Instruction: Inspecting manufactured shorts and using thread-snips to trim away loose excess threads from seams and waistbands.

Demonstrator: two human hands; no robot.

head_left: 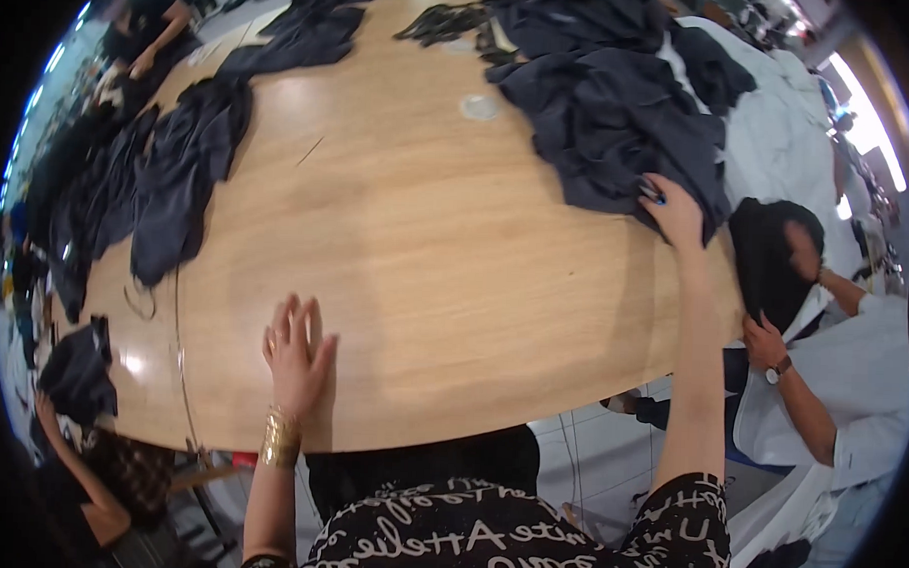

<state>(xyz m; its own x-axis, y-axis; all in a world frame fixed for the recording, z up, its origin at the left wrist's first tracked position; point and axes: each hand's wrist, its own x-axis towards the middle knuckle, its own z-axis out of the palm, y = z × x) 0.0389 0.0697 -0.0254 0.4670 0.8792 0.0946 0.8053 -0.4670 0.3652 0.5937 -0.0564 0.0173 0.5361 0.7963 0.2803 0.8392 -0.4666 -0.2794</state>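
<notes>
My left hand (pixel 297 357) is open just over the wooden table (pixel 406 242), its fingers spread and nothing in them. A gold bracelet circles that wrist. Reaching far to the right, my right hand (pixel 674 214) closes around a small dark tool with a blue part (pixel 651 192), which looks like thread snips. The same hand rests at the near edge of a heap of dark navy garments (pixel 620 130). Its fingertips partly hide the tool, and I cannot tell if they also grip the cloth.
More dark garments (pixel 193 165) lie along the left side. A clear round disc (pixel 479 108) and black lacy cloth (pixel 442 23) are farther back. White cloth (pixel 780 125) lies at the right. A co-worker in white (pixel 831 387) handles black cloth; other people sit or stand at the left.
</notes>
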